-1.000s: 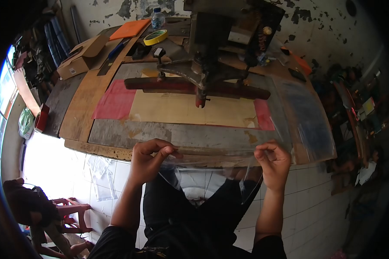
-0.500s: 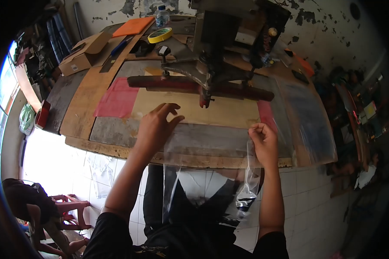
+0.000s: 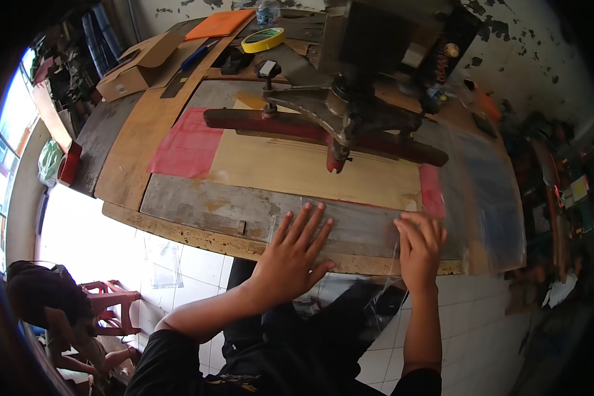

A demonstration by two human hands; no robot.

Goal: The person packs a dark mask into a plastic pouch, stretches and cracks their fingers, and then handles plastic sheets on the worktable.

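Note:
My left hand (image 3: 296, 254) lies flat with fingers spread over a clear plastic sheet (image 3: 360, 228) at the near edge of the workbench. My right hand (image 3: 420, 249) pinches the right side of that sheet, whose lower part hangs past the edge above my lap. Beyond my fingers a cream-coloured board (image 3: 297, 173) lies on the grey bench plate (image 3: 198, 201), flanked by a large pink patch (image 3: 188, 142) on its left and a smaller one on its right. Over the board spans a heavy machine arm with a long dark red bar (image 3: 284, 129).
Yellow tape (image 3: 263, 40), an orange folder (image 3: 220, 24) and an open cardboard box (image 3: 138, 66) are at the back left. Clear plastic sheets (image 3: 495, 191) lie at the bench's right end. Another person (image 3: 53, 310) is at lower left beside a red stool (image 3: 112, 300).
My left hand has come down and flattened onto the plastic sheet near the bench edge. My right hand has moved slightly lower and right, still pinching it. The view has shifted.

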